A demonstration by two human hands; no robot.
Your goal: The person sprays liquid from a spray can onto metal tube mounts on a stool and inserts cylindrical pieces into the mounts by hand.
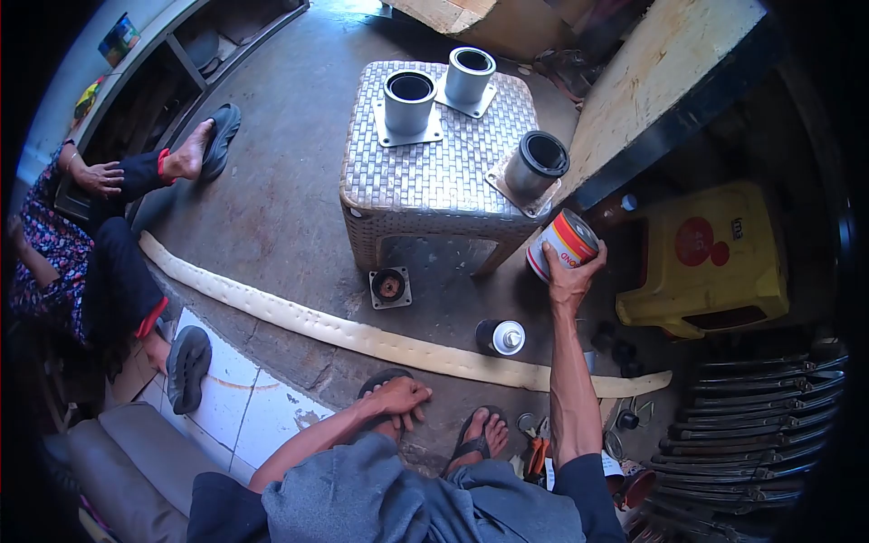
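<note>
Red, orange and white bands are circling the can (559,246), which the right hand (572,284) is holding in the head view, just beside the near right corner of the stool (371,181). Thumb and fingers are spreading around its near part, and the can is leaning rather than standing upright. It is looking stiff and moderately heavy, more so if liquid is filling it. The smooth wall is probably gripping well while dry but turning slippery if wet; a knock could be denting it. Mid-body, with the thumb opposing the fingers and clear of the rim, is seeming the surest place for a hold.

The left hand (398,396) is hanging loosely curled over the left foot, apparently holding nothing. On the stool, 3 metal tubes (409,119) with square plates are standing; on the floor, a spray can (509,338) is sitting beside the pale strip (348,335).

The palm and fingers are hiding part of the label, leaving only a few upside-down letters showing. Whether a lid is closing the dark end, and how full the can is, nobody can tell. Dark lens edges are cutting off the seated person (56,244), and shadow is blurring small tools near the right forearm.
</note>
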